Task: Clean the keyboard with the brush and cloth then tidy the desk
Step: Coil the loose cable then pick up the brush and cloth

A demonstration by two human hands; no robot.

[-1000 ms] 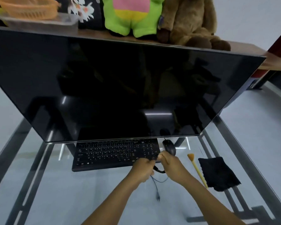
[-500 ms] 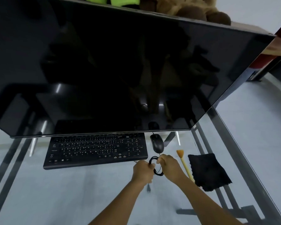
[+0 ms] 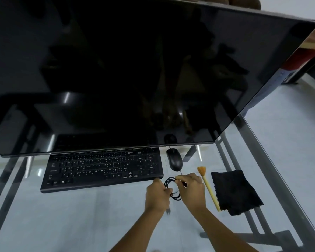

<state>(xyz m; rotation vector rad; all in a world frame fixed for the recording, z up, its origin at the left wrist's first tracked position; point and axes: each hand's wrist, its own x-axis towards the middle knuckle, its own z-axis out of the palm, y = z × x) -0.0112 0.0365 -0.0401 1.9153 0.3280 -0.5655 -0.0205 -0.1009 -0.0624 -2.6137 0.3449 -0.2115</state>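
Two hands work just in front of the keyboard's near right corner: the left hand (image 3: 157, 194) has its fingers curled round one side of a small coil of black cable (image 3: 172, 188), and the right hand (image 3: 191, 190) pinches the other side of the loop, with a plug (image 3: 168, 211) hanging loose below the left wrist. The step in hand looks like winding up the cable as part of the tidying; to do it well, the loops should stay even and the same size, the left hand holding the bundle firm while the right feeds slack round without kinks, and the tail tucked so the coil does not spring apart when set down. Just right of the right hand lies the brush (image 3: 208, 188), yellow handle toward the person and orange bristles away, with the black cloth (image 3: 235, 191) beside it on the glass worktop (image 3: 71, 215). Beyond the hands sits the keyboard (image 3: 102, 170), flat and parallel to the edge, and the mouse (image 3: 174, 160) stands off its far right corner. Farthest, the dark monitor (image 3: 135, 70) overhangs the keyboard's back row.
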